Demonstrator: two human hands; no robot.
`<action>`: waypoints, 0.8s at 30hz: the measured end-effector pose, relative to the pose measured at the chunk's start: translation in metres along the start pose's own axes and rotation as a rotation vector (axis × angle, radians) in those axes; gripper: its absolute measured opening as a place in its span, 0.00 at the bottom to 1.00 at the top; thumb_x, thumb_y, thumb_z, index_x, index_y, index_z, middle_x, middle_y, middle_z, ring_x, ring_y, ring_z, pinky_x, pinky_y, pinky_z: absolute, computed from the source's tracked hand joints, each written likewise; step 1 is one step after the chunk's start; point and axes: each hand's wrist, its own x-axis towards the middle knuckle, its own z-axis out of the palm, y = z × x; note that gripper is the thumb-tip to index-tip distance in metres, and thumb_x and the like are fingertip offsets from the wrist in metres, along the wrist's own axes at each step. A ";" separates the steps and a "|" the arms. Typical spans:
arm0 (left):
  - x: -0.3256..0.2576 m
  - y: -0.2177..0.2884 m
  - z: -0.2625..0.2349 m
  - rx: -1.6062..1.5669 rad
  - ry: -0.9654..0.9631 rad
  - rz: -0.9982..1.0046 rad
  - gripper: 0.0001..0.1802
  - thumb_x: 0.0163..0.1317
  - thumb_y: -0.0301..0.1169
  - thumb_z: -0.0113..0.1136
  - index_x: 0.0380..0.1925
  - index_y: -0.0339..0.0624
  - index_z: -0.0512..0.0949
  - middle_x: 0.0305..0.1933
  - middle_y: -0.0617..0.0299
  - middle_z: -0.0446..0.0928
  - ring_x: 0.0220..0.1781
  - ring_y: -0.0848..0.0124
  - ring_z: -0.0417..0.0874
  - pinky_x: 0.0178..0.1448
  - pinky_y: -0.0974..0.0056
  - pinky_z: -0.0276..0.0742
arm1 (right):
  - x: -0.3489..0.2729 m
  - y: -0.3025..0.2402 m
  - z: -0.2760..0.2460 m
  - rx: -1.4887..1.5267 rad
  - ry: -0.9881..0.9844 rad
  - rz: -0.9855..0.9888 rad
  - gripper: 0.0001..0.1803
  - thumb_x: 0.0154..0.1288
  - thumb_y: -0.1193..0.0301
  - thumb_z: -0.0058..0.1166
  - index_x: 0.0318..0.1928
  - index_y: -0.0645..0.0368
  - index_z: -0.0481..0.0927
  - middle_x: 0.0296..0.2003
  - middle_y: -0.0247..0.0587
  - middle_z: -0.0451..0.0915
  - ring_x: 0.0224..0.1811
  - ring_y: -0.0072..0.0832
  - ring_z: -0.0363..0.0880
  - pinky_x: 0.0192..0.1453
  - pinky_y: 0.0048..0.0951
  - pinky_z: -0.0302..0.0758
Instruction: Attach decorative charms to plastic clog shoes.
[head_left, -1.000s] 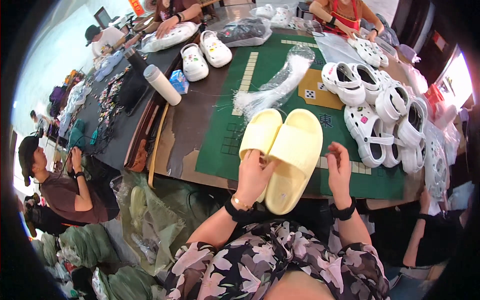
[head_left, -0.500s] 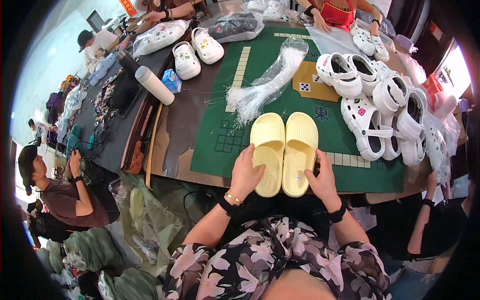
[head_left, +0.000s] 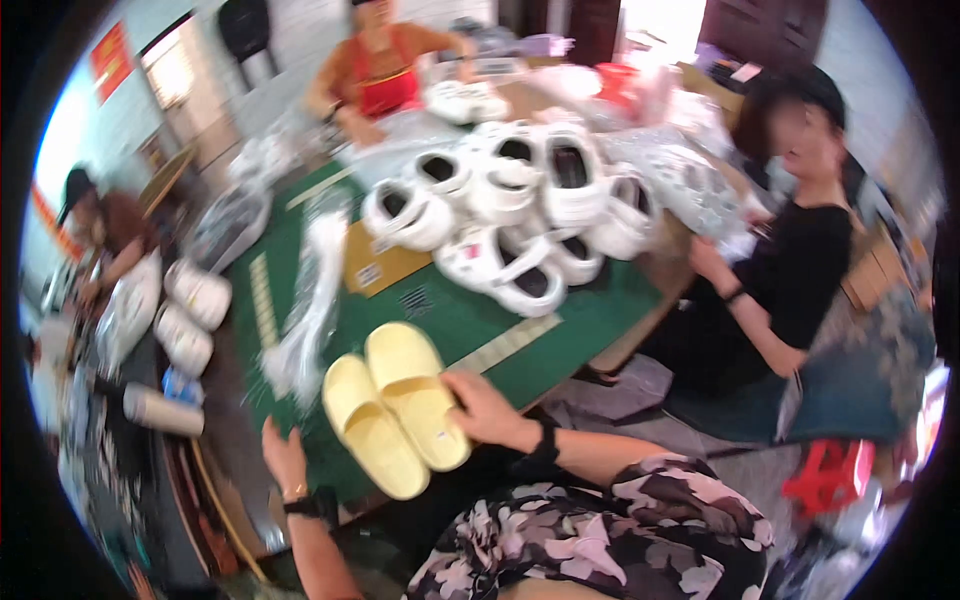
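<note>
A pair of pale yellow slide sandals hangs tilted over the near edge of the green mat. My right hand grips the right-hand slide by its side, thumb over the footbed. My left hand is off the pair, to its left, empty with fingers apart near the table edge. Just beyond the sandals lies a bundle of thin clear plastic strands in a clear bag. A heap of white clogs covers the mat's far right part.
Two white clogs, a blue box and a white bottle stand at the left. A person in black sits at the right; another in a red apron works across the table. A red stool is at lower right.
My left hand has let go of the sandals and moved left. The right hand keeps them, now tilted. The view has swung to the right.
</note>
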 end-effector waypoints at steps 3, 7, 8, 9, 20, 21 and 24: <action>0.008 -0.019 0.002 0.066 -0.027 -0.080 0.29 0.55 0.24 0.63 0.59 0.38 0.69 0.31 0.49 0.81 0.33 0.55 0.82 0.41 0.54 0.76 | -0.006 0.002 0.005 -0.021 0.052 -0.056 0.28 0.56 0.72 0.53 0.59 0.64 0.66 0.54 0.54 0.71 0.57 0.49 0.69 0.63 0.43 0.66; 0.014 -0.012 0.006 0.054 -0.074 -0.074 0.21 0.55 0.22 0.62 0.51 0.36 0.75 0.27 0.51 0.80 0.29 0.59 0.81 0.37 0.55 0.75 | -0.007 0.006 -0.001 -0.001 0.076 -0.002 0.29 0.58 0.71 0.53 0.60 0.64 0.65 0.55 0.53 0.70 0.57 0.48 0.68 0.64 0.43 0.65; 0.009 -0.010 0.006 0.083 -0.076 -0.015 0.15 0.54 0.22 0.61 0.44 0.34 0.78 0.27 0.51 0.79 0.28 0.59 0.80 0.37 0.56 0.75 | -0.007 0.006 -0.002 -0.004 0.074 0.007 0.29 0.58 0.71 0.53 0.60 0.64 0.65 0.55 0.52 0.70 0.58 0.48 0.68 0.64 0.42 0.65; 0.005 -0.008 0.004 0.113 -0.077 0.042 0.10 0.54 0.22 0.60 0.38 0.33 0.80 0.27 0.51 0.79 0.28 0.59 0.80 0.37 0.56 0.75 | -0.007 0.005 -0.003 -0.005 0.070 0.016 0.29 0.58 0.71 0.53 0.60 0.64 0.65 0.54 0.52 0.70 0.58 0.47 0.68 0.64 0.42 0.65; -0.051 -0.037 -0.086 0.765 -0.115 -0.029 0.09 0.52 0.28 0.58 0.24 0.31 0.78 0.32 0.38 0.80 0.36 0.43 0.82 0.42 0.47 0.78 | -0.008 0.009 0.003 -0.044 0.114 -0.042 0.26 0.56 0.72 0.52 0.56 0.64 0.69 0.48 0.54 0.74 0.53 0.50 0.72 0.58 0.44 0.69; -0.056 -0.016 -0.095 0.780 -0.105 -0.064 0.09 0.52 0.29 0.58 0.24 0.30 0.78 0.32 0.37 0.80 0.37 0.42 0.82 0.42 0.45 0.79 | -0.006 0.009 0.000 -0.050 0.085 -0.023 0.25 0.55 0.72 0.52 0.55 0.64 0.70 0.48 0.55 0.75 0.52 0.51 0.73 0.56 0.45 0.70; -0.060 -0.045 -0.128 0.852 -0.014 -0.117 0.09 0.52 0.29 0.58 0.24 0.32 0.78 0.31 0.40 0.81 0.36 0.43 0.83 0.42 0.45 0.80 | -0.001 0.001 -0.006 -0.042 0.063 -0.024 0.24 0.55 0.73 0.52 0.55 0.64 0.70 0.48 0.55 0.76 0.51 0.50 0.75 0.57 0.42 0.71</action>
